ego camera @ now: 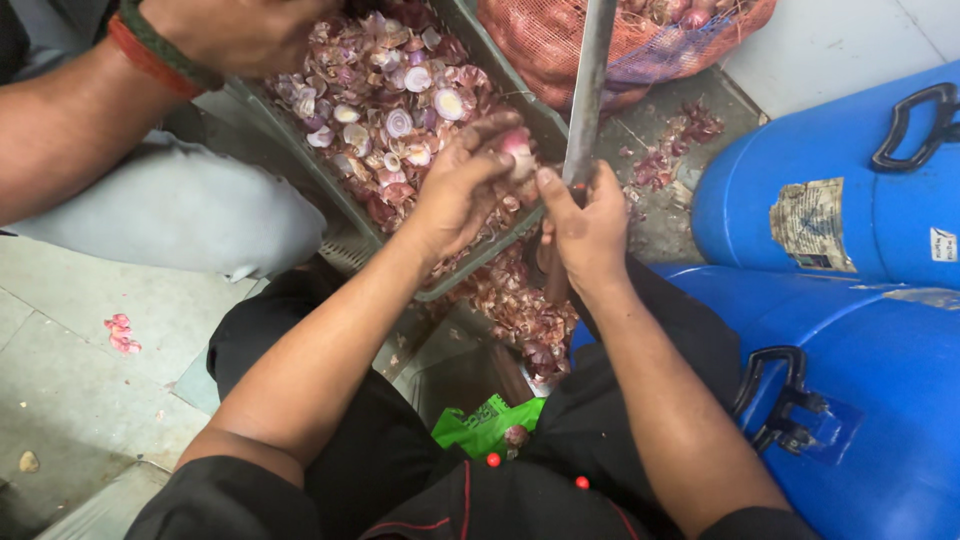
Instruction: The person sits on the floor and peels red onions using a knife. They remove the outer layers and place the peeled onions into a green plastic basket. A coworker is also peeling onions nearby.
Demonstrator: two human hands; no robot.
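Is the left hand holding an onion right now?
Yes, the left hand grips a small peeled onion in its fingertips over the crate, beside the right hand.

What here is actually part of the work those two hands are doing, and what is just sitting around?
In use:
left hand holding an onion
right hand on the knife
crate of onion peels

Lying about:
blue drums
mesh sack
green bag

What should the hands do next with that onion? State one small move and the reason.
Probably draw the onion across the upright blade to trim its end. The left hand pinches it right beside the blade, which the right hand steadies, and the crate below already holds cut ends and skins.
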